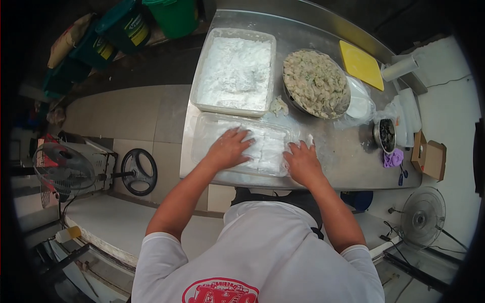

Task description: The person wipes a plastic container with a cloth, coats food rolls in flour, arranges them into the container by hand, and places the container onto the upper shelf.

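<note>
white pieces [269, 149] between the fingers [242, 146]

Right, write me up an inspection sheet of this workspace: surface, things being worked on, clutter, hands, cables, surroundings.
Surface: steel table, white powder scattered near the clear tray.
Job's things: white, powdery pieces in the tray; tub of white powder beyond it; pale chunky mixture right of the tub.
Clutter: yellow board, white roll, purple cloth and open cardboard box, all toward the right.
Hands: left hand over the pieces; right hand at the tray's right end, fingers spread.
Cables: black cable near the right fan; thin cable along the right wall.
Surroundings: left fan; green bin at upper left.
</note>
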### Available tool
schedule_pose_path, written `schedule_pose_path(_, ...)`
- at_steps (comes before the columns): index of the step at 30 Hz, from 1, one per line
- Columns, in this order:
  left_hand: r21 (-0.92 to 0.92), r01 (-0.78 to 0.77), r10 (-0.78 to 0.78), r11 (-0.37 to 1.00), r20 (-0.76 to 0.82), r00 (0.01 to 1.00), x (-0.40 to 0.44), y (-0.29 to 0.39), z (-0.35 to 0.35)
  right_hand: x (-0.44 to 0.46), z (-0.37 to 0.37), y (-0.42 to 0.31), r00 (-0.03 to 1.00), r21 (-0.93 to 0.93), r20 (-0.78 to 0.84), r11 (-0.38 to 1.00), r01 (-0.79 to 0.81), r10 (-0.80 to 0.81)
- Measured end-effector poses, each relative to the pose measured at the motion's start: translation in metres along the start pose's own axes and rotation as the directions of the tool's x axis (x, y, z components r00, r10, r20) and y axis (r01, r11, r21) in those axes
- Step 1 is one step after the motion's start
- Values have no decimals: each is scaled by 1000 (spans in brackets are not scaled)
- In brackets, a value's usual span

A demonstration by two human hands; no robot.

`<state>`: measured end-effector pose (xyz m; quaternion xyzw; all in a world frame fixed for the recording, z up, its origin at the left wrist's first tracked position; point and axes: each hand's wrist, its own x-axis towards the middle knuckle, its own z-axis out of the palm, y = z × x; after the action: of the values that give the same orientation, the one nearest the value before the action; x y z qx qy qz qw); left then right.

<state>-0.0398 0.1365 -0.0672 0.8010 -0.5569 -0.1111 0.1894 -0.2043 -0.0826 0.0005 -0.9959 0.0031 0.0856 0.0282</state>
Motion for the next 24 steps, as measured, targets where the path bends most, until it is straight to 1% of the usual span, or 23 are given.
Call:
schedule_pose_path(2, 19, 26, -26, 999, 17, 1000, 0, -4, -5, -4, -15, -6, 998, -81, -49, 996, 34, -38)
schedule_pose_path(3, 17, 45, -45, 999, 34, 998, 1, -4, -7, -1, -12, -8, 998, -76, -42, 996, 40, -43)
schedule_pose_path(5, 15, 70, -71, 997, 64, 995, -1, 0, -10, 9, -5, -12, 955, 90, -245, 977, 194, -167)
schedule_pose_path(6, 34, 46, -50, 998, 115, 992, 1, 1, -12, 15, -2, -8, 954, 95, -249, 976, 195, -167)
schedule_pose_path(7, 51, 19, -28, 999, 166, 986, 3, 1, -14, 20, 1, -4, 967, 110, -87, 962, 248, -239)
schedule_pose_path(8, 53, 20, -28, 998, 168, 985, 4, 0, -16, 23, 4, -1, 948, 133, 78, 945, 298, -309)
schedule_pose_path(10, 76, -12, -5, 997, 225, 974, 2, -7, -19, 22, 6, 8, 952, 101, 84, 953, 286, -295)
schedule_pose_path(11, 73, -1, -16, 997, 226, 974, 0, -10, -19, 20, 7, 11, 956, 71, 91, 960, 272, -278)
schedule_pose_path(12, 67, -25, 9, 997, 224, 975, -1, -13, -20, 20, 4, 12, 953, 72, 94, 957, 282, -288)
schedule_pose_path(13, 64, -53, 38, 997, 223, 974, -2, -16, -22, 20, -1, 12, 950, 69, 132, 958, 278, -285)
schedule_pose_path(14, 68, -51, 34, 996, 221, 975, -1, -18, -25, 21, -4, 14, 946, 64, 167, 960, 271, -278)
schedule_pose_path(16, 72, -50, 28, 996, 271, 962, -2, -18, -34, 22, -3, 16, 946, 68, 161, 959, 274, -282)
schedule_pose_path(17, 74, -45, 24, 996, 271, 962, -4, -18, -35, 22, -2, 16, 945, 74, 158, 958, 277, -285)
schedule_pose_path(19, 92, 29, -50, 995, 235, 971, -11, -19, -39, 21, 2, 16, 950, 82, 145, 960, 266, -276)
schedule_pose_path(20, 95, 33, -55, 995, 238, 970, -15, -22, -41, 21, 4, 15, 956, 90, 133, 964, 249, -260)
schedule_pose_path(22, 150, 120, -161, 981, 297, 941, -22, -24, -47, 20, 5, 13, 959, 83, 118, 965, 250, -258)
schedule_pose_path(23, 151, 122, -163, 981, 302, 939, -23, -24, -49, 20, 5, 12, 962, 71, 104, 967, 246, -253)
schedule_pose_path(24, 158, 155, -198, 975, 310, 930, -24, -21, -56, 19, 5, 11, 961, 75, 104, 966, 249, -256)
